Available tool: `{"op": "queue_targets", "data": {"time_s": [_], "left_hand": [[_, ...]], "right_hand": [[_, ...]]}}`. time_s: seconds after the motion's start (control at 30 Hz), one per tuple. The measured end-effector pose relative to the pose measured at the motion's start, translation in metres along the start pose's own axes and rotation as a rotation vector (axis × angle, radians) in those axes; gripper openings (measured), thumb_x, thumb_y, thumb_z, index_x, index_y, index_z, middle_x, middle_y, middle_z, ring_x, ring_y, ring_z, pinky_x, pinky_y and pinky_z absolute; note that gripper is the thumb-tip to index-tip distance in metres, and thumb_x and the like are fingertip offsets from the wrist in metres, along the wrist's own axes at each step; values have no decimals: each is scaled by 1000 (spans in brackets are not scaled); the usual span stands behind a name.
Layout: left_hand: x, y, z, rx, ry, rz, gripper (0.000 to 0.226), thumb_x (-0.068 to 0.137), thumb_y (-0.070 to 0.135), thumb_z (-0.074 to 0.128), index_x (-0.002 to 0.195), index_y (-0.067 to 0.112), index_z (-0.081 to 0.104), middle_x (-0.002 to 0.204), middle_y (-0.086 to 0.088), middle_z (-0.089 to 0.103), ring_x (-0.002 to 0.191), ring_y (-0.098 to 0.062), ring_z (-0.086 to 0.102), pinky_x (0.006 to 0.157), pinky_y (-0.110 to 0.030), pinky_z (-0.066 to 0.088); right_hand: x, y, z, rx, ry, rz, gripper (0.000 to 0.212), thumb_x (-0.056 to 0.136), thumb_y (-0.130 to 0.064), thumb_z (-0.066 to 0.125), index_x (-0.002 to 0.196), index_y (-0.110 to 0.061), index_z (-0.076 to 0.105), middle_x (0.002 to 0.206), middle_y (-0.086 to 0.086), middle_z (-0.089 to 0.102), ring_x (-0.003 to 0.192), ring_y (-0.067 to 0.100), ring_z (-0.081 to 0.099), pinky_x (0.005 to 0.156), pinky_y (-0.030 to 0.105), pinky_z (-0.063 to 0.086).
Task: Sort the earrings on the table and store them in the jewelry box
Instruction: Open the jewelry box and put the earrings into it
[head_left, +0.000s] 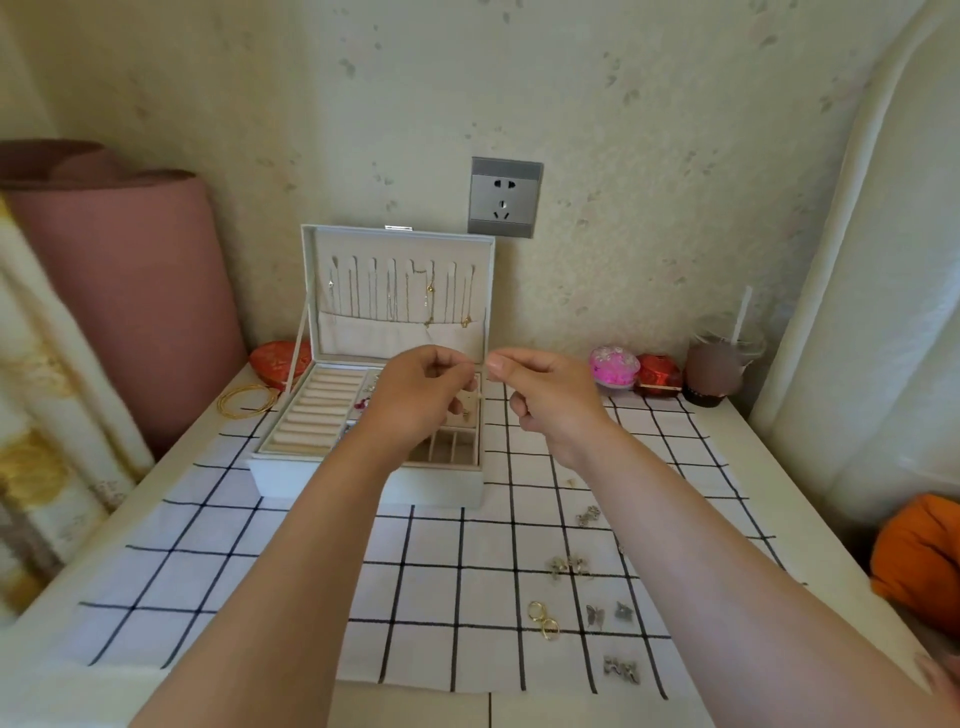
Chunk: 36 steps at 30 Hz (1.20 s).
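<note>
A white table (415, 709) carries a white cloth (441, 597) with a black grid, and on the cloth's far left part stands an open jewelry box (431, 488), with earrings (595, 616) scattered across the near right. On the bare tabletop lie gold bangles (247, 400) and a red heart-shaped box (278, 358) at far left. A pink case (613, 366), a red box (657, 375) and a cup with a straw (714, 371) stand at far right.

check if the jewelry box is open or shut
Open: the lid of the jewelry box stands upright, necklaces hanging inside it, and the tray compartments lie exposed.
</note>
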<state>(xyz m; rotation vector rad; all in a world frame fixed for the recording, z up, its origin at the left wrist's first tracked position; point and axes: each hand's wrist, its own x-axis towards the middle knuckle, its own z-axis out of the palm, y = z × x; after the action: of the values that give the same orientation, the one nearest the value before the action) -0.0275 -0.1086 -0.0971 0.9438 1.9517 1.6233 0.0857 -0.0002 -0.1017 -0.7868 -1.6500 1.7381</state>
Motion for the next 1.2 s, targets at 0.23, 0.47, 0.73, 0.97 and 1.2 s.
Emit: {"op": "queue_targets", "data": {"time_s": [0.23, 0.47, 0.73, 0.97, 1.2], "left_hand": [[16, -12, -40, 63, 78, 16, 9, 93, 18, 60, 94, 18, 69, 83, 4, 71, 56, -3, 59, 57, -20, 48], [31, -20, -48, 67, 19, 20, 5, 92, 19, 64, 95, 21, 68, 87, 3, 73, 59, -6, 61, 56, -20, 44], [33, -20, -47, 76, -65, 49, 7, 93, 21, 64, 97, 21, 69, 86, 8, 73, 60, -4, 62, 63, -22, 46], [31, -21, -47, 76, -50, 59, 6, 92, 21, 66, 94, 21, 71, 91, 2, 74, 61, -4, 62, 61, -21, 46], [32, -22, -48, 67, -9, 74, 7, 91, 20, 69, 92, 27, 70, 90, 3, 73, 64, -5, 63, 66, -21, 51]], "right_hand": [[21, 11, 15, -258, 15, -78, 14, 88, -12, 74, 99, -20, 78, 76, -8, 71, 49, 1, 49, 50, 15, 41], [35, 20, 20, -746, -67, -255, 21, 87, -14, 74, 106, -22, 77, 91, -18, 70, 88, -10, 62, 83, 8, 47], [27, 17, 28, -1040, -59, -322, 10, 86, -24, 75, 92, -31, 77, 92, -14, 73, 87, 2, 64, 82, 27, 52], [25, 19, 33, -1061, -42, -350, 8, 86, -26, 74, 91, -32, 77, 91, -15, 73, 84, 4, 65, 79, 29, 54], [26, 18, 32, -1035, -48, -321, 7, 85, -26, 75, 84, -33, 77, 88, -16, 73, 84, 4, 66, 80, 34, 56]]}}
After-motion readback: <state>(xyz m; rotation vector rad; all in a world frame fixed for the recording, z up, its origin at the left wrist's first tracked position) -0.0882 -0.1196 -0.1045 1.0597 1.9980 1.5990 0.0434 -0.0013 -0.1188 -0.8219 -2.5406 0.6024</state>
